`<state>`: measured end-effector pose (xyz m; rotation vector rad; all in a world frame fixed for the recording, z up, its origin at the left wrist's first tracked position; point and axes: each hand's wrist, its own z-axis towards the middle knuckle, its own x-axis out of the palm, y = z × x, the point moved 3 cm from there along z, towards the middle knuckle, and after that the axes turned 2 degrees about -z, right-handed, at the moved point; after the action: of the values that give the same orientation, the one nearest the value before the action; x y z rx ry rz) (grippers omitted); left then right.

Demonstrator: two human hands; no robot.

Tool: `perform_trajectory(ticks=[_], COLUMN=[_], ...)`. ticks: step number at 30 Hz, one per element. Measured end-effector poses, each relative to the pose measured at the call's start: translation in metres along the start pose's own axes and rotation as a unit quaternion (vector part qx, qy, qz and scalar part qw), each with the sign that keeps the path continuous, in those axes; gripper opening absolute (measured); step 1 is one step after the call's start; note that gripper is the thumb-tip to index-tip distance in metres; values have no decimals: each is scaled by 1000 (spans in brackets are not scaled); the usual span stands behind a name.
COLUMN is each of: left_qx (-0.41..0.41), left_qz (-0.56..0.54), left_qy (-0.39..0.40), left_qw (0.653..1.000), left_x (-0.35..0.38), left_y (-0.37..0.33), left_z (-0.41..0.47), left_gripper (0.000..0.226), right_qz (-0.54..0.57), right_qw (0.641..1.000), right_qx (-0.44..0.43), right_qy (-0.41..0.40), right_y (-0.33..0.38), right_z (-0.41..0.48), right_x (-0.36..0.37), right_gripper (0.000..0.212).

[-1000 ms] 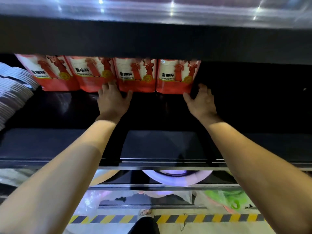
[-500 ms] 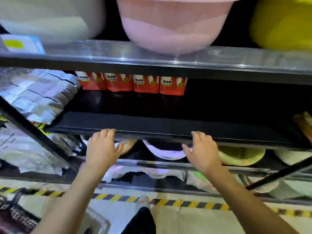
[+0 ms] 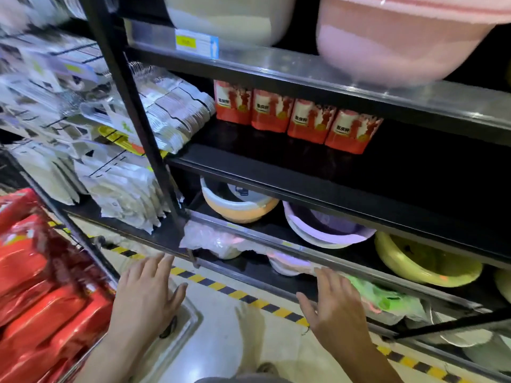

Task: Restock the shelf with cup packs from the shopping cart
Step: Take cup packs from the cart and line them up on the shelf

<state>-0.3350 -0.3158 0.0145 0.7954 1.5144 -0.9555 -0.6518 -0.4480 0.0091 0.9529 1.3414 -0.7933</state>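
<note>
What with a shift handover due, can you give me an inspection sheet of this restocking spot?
Surface: black shelf, bare to the right of the packs.
Job's things: four red cup packs standing in a row at the back of that shelf; more red packs piled in the shopping cart at lower left.
Clutter: white bagged goods in the neighbouring bay; pink basin above; orange basin, purple basin and yellow-green basin below.
Grips: left hand and right hand hold nothing, fingers spread, low before the bottom shelves.
Cables: nothing seen.
Surroundings: black upright post; pale floor with yellow-black striped tape.
</note>
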Motion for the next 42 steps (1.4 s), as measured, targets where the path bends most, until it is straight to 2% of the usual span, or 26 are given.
perform_trajectory(ticks=[3, 7, 11, 16, 19, 21, 23, 26, 32, 37, 42], left_qx=[-43, -138, -236, -313, -354, -380, -397, -405, -445, -519, -604], left_qz=[0, -13, -17, -14, -32, -35, -37, -49, -50, -124, -265], left_qy=[9, 9, 21, 11, -4, -7, -11, -32, -55, -35, -6], left_qw=[999, 990, 971, 950, 935, 924, 917, 912, 892, 845, 752], left_x=[-1, -10, -17, -29, -33, -33, -33, -37, -43, -35, -7], left_y=[53, 131, 206, 275, 308, 326, 342, 361, 399, 440, 482], left_z=[-44, -101, -152, -207, -229, -238, -241, -237, -199, -144, -97], left_gripper=[74, 77, 69, 102, 98, 78, 69, 82, 88, 86, 91], right_qz=[0, -20, -19, -25, -17, -31, -34, -26, 23, 58, 103], right_qw=[999, 995, 991, 984, 976, 968, 962, 953, 945, 943, 935], right_qx=[-33, -88, -121, -169, -209, -238, -261, -289, -309, -283, -217], right_qy=[-1, 42, 58, 46, 55, 68, 70, 84, 105, 165, 259], right_y=[49, 129, 212, 312, 360, 386, 407, 438, 506, 557, 600], right_z=[-8, -13, -17, -17, -14, -12, -6, 8, 60, 111, 153], right_x=[4, 8, 18, 25, 27, 32, 36, 42, 55, 65, 94], right_gripper=[57, 74, 72, 56, 60, 61, 63, 66, 76, 106, 95])
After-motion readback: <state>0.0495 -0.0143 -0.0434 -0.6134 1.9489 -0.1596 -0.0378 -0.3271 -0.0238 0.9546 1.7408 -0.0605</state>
